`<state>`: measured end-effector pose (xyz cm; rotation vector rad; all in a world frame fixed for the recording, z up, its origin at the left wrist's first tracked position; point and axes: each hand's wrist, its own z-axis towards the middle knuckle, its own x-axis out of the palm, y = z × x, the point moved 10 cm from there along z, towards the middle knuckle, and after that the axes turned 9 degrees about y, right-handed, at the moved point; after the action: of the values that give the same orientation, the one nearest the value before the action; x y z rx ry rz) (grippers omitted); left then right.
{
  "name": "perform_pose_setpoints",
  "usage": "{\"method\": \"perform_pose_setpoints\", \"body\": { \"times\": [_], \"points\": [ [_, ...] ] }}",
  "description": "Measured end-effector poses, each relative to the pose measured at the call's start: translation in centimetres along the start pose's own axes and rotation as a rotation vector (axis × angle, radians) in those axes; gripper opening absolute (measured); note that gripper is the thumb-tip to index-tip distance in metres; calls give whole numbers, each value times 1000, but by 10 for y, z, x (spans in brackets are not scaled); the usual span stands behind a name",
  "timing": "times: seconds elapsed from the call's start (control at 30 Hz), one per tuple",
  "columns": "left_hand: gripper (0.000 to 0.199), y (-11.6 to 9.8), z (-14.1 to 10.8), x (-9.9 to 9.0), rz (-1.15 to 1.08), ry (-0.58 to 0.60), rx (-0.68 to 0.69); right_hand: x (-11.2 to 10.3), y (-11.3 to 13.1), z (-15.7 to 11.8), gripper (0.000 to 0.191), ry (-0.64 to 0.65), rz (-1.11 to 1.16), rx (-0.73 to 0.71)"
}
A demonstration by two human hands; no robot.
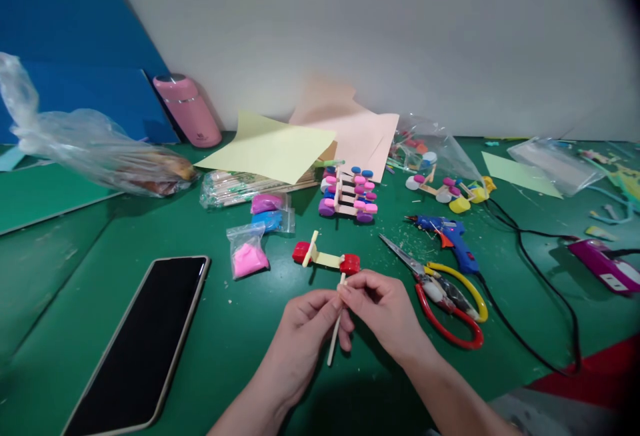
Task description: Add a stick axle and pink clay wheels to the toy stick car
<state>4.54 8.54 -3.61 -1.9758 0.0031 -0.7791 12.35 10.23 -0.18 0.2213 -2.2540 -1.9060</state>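
Because the thin, pale wooden stick point(333, 344) looks light and stiff yet slender, it would probably snap if bent hard; a fingertip pinch near its middle should suit it. The left hand point(300, 333) and right hand point(387, 313) meet around it, fingertips closed on its upper part, the other fingers loosely curled. The stick slants just on the near side of the small cream strip with red, clay-like ends point(327, 260), its top close to the right-hand red end; whether they are joined, I cannot tell. That strip piece seems light too, its red ends perhaps soft enough to dent, so the cream middle is likely the safer hold.

Beneath lies a smooth-looking green counter point(240, 369), sprinkled with small scraps. Right of the strip piece are red-and-yellow-handled metal scissors point(435, 289) and a blue glue gun point(450, 233); left of it, nearer the person, lies a black-screened phone point(143, 343). Beyond it, a plain greyish-white wall point(240, 29) rises behind the counter.
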Motion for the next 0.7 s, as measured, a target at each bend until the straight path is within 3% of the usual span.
{"method": "perform_pose_setpoints", "body": {
  "times": [0.23, 0.47, 0.7],
  "points": [
    [23, 7, 2, 9, -173, 74, -75, 3, -15, 3, 24, -10, 172, 94],
    [21, 13, 3, 15, -293, 112, -121, -20, -12, 1, 22, -168, 77, 61],
    [17, 13, 2, 14, -289, 80, -104, -21, -8, 1, 21, -180, 34, 47]
  ]
}}
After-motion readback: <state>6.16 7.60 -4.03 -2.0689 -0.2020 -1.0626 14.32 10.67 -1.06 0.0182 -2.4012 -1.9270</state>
